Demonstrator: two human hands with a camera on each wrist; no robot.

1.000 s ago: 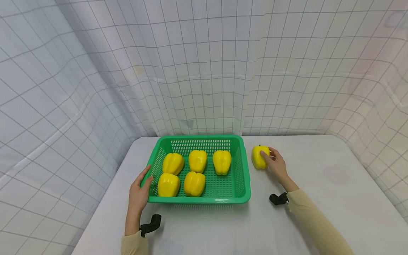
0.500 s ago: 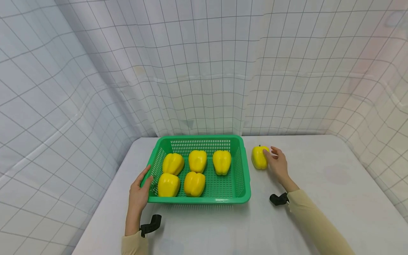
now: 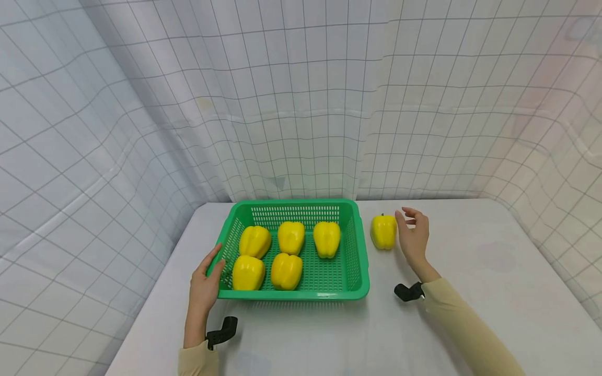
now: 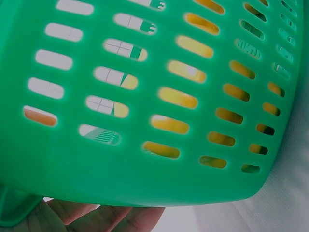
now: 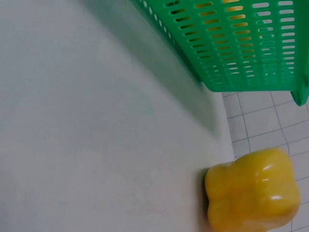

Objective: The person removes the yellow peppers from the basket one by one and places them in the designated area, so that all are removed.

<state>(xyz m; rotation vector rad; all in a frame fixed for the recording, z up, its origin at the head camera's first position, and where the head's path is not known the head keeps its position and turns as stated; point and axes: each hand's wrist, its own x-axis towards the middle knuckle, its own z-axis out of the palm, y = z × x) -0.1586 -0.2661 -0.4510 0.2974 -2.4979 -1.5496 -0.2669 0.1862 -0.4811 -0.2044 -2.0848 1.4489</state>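
Observation:
My left hand [image 3: 204,288] holds the left rim of a green plastic basket [image 3: 293,295], thumb over the inner side. In the left wrist view its fingers [image 4: 108,218] show at the edge of the slotted basket wall [image 4: 96,162]. Several yellow bell peppers [image 3: 287,271] lie inside the basket. To the right of it, one more yellow bell pepper [image 3: 383,232] stands on the table, stem up. My right hand [image 3: 415,239] is just right of that pepper, fingers loosely bent and holding nothing. The right wrist view shows the pepper [image 5: 253,193] with no fingers round it.
A white table [image 3: 470,261] bears everything. Behind it and on both sides hang white sheets with a dark grid [image 3: 301,130]. Each wrist carries a small black camera mount [image 3: 408,292].
My right hand has let go of the lone bell pepper and drawn off slightly up and to the right. The pepper stays in place, and my left hand keeps its grip on the basket.

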